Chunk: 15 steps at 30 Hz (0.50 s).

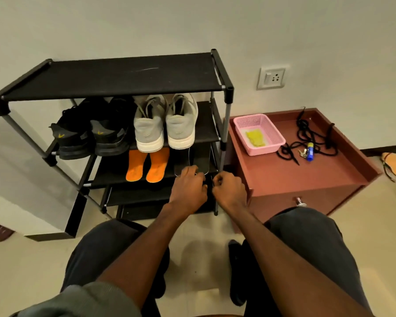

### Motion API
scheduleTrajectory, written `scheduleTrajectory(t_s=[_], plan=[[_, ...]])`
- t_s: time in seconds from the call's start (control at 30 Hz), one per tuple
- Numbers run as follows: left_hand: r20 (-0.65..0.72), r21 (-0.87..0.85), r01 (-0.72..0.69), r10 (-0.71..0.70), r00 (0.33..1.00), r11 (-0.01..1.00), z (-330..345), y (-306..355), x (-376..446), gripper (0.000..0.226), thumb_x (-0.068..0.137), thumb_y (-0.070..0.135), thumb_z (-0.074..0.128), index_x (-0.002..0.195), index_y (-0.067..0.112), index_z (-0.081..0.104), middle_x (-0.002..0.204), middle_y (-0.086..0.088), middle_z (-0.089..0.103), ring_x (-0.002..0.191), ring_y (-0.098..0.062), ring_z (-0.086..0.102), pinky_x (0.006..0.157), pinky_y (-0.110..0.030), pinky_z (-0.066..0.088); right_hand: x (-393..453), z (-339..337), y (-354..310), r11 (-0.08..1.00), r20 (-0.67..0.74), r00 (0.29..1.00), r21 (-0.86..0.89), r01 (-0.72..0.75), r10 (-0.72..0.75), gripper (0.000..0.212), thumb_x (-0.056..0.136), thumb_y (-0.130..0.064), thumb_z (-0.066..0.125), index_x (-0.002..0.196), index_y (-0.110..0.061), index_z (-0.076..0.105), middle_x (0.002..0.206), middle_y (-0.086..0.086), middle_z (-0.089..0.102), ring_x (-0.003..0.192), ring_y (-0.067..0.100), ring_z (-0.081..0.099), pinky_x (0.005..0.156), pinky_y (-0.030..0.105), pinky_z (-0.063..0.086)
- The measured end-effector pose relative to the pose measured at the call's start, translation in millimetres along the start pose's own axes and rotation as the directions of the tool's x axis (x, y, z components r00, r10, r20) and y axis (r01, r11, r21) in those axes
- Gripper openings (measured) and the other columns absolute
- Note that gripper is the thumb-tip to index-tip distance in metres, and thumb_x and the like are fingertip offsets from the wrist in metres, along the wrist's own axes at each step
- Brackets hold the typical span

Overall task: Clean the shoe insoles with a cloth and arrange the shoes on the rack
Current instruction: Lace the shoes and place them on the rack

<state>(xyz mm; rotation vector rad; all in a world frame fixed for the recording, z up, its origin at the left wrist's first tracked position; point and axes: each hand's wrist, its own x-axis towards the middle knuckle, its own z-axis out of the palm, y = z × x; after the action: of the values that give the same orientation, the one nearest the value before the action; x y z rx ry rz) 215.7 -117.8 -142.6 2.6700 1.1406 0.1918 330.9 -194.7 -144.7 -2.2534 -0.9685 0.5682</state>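
A black shoe rack stands against the wall. Its second shelf carries a pair of black sneakers and a pair of grey sneakers, heels toward me. On the shelf below lie two orange insoles and two dark insoles. My left hand grips the near end of the left dark insole with curled fingers. My right hand is curled into a fist beside the rack's front right post, and I see nothing in it. A yellow cloth lies in a pink basket.
A low brown cabinet stands right of the rack and carries the basket, black laces, keys and a blue tube. A wall socket is above it. My knees are close to the rack's lower shelves.
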Motion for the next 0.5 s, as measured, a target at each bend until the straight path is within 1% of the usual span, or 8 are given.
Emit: scheduleTrajectory(t_s=[0.03, 0.07, 0.1, 0.2, 0.23, 0.3, 0.4, 0.5], plan=[[-0.020, -0.008, -0.027, 0.027, 0.999, 1.000, -3, 6, 2, 0.029, 0.099, 0.024, 0.059, 0.124, 0.015, 0.069, 0.149, -0.010, 0.048, 0.141, -0.026, 0.040, 0.112, -0.042, 0.042, 1, -2, 2, 1.000, -0.010, 1.000, 0.008, -0.013, 0.013, 0.015, 0.088, -0.018, 0.062, 0.098, -0.026, 0.071, 0.102, 0.005, 0.072, 0.096, 0.030, 0.068, 0.079, 0.036, 0.054], [-0.053, -0.036, -0.054, 0.052, 0.997, 0.998, -6, 11, 3, 0.024, 0.099, 0.022, 0.057, 0.117, 0.015, 0.072, 0.144, -0.008, 0.052, 0.139, -0.024, 0.043, 0.111, -0.040, 0.043, 3, -5, 5, 0.999, -0.036, 0.999, 0.025, -0.029, 0.030, 0.015, 0.088, -0.018, 0.062, 0.097, -0.026, 0.070, 0.101, 0.004, 0.071, 0.093, 0.028, 0.068, 0.079, 0.037, 0.055], [-0.093, -0.076, -0.086, 0.079, 0.993, 0.993, -6, 15, 5, 0.023, 0.099, 0.021, 0.057, 0.115, 0.015, 0.073, 0.141, -0.006, 0.054, 0.136, -0.022, 0.045, 0.110, -0.039, 0.042, 4, -8, 8, 0.998, -0.072, 0.996, 0.044, -0.050, 0.053, 0.014, 0.088, -0.017, 0.061, 0.096, -0.025, 0.070, 0.099, 0.002, 0.071, 0.091, 0.027, 0.067, 0.077, 0.036, 0.054], [-0.178, -0.192, -0.160, 0.126, 0.976, 0.968, 2, 17, 3, 0.031, 0.096, 0.017, 0.061, 0.126, 0.014, 0.068, 0.139, -0.003, 0.056, 0.135, -0.019, 0.046, 0.112, -0.035, 0.039, 8, -13, 12, 0.990, -0.143, 0.982, 0.088, -0.113, 0.125, 0.013, 0.089, -0.012, 0.061, 0.093, -0.022, 0.069, 0.091, -0.002, 0.067, 0.085, 0.023, 0.061, 0.071, 0.029, 0.041], [-0.178, -0.214, -0.174, 0.137, 0.974, 0.961, 8, 15, 2, 0.036, 0.095, 0.016, 0.063, 0.131, 0.013, 0.066, 0.140, -0.004, 0.056, 0.136, -0.020, 0.046, 0.113, -0.034, 0.038, 9, -14, 15, 0.987, -0.153, 0.978, 0.095, -0.128, 0.141, 0.014, 0.090, -0.010, 0.061, 0.093, -0.020, 0.069, 0.089, -0.002, 0.065, 0.083, 0.022, 0.059, 0.071, 0.029, 0.039], [-0.134, -0.211, -0.181, 0.154, 0.979, 0.961, 21, 8, 12, 0.044, 0.093, 0.015, 0.064, 0.137, 0.012, 0.061, 0.146, -0.005, 0.054, 0.140, -0.023, 0.043, 0.116, -0.038, 0.038, 12, -11, 20, 0.984, -0.173, 0.971, 0.091, -0.152, 0.166, 0.018, 0.089, -0.007, 0.060, 0.095, -0.019, 0.072, 0.090, -0.001, 0.067, 0.082, 0.022, 0.057, 0.073, 0.028, 0.039], [-0.119, -0.188, -0.213, 0.193, 0.974, 0.959, 32, 4, 34, 0.054, 0.093, 0.018, 0.063, 0.146, 0.018, 0.053, 0.154, -0.003, 0.048, 0.146, -0.025, 0.037, 0.118, -0.045, 0.037, 13, -9, 26, 0.987, -0.180, 0.971, 0.009, -0.158, 0.157, 0.022, 0.087, -0.005, 0.061, 0.099, -0.018, 0.075, 0.098, 0.003, 0.075, 0.091, 0.027, 0.066, 0.078, 0.030, 0.045], [-0.040, -0.218, -0.238, 0.235, 0.971, 0.946, 40, 2, 51, 0.062, 0.094, 0.020, 0.062, 0.153, 0.024, 0.043, 0.161, 0.000, 0.038, 0.152, -0.024, 0.028, 0.120, -0.047, 0.033, 11, -8, 21, 0.978, -0.191, 0.964, -0.062, -0.199, 0.184, 0.025, 0.087, -0.008, 0.061, 0.103, -0.020, 0.076, 0.101, 0.003, 0.075, 0.095, 0.027, 0.068, 0.080, 0.031, 0.049]])
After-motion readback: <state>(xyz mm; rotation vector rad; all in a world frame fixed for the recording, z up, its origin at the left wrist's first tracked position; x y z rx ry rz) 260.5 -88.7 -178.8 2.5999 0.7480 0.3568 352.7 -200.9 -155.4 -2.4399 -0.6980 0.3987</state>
